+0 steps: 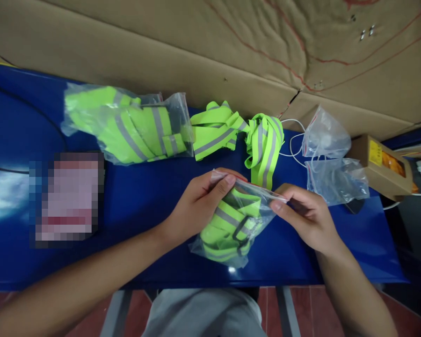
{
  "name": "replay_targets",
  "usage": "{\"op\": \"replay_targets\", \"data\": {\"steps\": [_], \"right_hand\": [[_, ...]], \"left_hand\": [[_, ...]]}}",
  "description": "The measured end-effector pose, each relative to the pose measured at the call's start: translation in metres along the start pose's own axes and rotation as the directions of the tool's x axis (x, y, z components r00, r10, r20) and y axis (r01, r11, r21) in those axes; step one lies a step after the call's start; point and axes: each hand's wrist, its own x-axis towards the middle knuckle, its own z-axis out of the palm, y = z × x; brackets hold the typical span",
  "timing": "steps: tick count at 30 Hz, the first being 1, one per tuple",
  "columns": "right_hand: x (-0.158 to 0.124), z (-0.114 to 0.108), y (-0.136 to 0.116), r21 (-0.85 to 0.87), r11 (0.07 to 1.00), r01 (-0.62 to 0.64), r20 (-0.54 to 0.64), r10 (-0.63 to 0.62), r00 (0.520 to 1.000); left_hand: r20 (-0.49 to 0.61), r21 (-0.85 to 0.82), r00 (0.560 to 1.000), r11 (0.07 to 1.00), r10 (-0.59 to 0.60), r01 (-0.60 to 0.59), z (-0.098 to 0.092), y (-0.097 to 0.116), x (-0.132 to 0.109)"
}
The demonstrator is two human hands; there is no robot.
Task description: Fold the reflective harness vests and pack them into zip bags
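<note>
A clear zip bag (243, 255) hangs tilted between my hands over the front of the blue table. Inside it lies a folded neon-yellow reflective strap (228, 229) with grey stripes and a black buckle (241, 229). My left hand (205, 199) pinches the bag's top edge at its left end, thumb on top. At the right end, my right hand (303, 213) pinches the same edge between thumb and fingers. Just beyond the bag lie two loose bundles of the same reflective strap, one flat (215, 131) and one hanging in loops (264, 145).
Filled bags of reflective straps (133, 124) lie at the back left. A blurred-out flat object (70, 196) sits on the blue table (136, 196). Clear bags (337, 180), a white cord (291, 140) and a cardboard box (382, 164) are at the right. A cardboard-covered wall (182, 61) stands behind.
</note>
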Motion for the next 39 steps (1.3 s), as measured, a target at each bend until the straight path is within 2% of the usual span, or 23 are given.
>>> {"op": "replay_targets", "data": {"steps": [10, 17, 25, 29, 33, 39], "right_hand": [[0.005, 0.003, 0.002, 0.179, 0.98, -0.08, -0.066, 0.093, 0.993], [0.002, 0.008, -0.001, 0.128, 0.99, -0.06, -0.155, 0.08, 0.985], [-0.002, 0.012, 0.0, 0.086, 0.995, -0.043, -0.063, 0.048, 0.997], [0.0, 0.01, -0.002, 0.111, 0.994, -0.009, -0.049, 0.014, 0.999], [0.002, 0.009, -0.004, 0.102, 0.994, -0.037, 0.001, 0.037, 0.999], [0.0, 0.011, -0.005, 0.072, 0.997, -0.031, -0.037, 0.034, 0.999]], "left_hand": [[-0.056, -0.044, 0.998, 0.999, -0.015, 0.013, 0.002, -0.004, -0.001], [-0.054, -0.067, 0.996, 0.995, -0.078, 0.074, 0.003, -0.01, -0.002], [0.038, 0.008, 0.998, 0.999, 0.049, -0.049, 0.003, -0.008, -0.007], [0.065, 0.01, 0.998, 1.0, 0.023, -0.024, 0.005, -0.007, -0.009], [0.072, 0.012, 0.997, 1.0, 0.003, -0.004, 0.006, -0.004, -0.01], [0.121, -0.027, 0.992, 0.999, -0.025, 0.029, 0.007, -0.006, -0.011]]}}
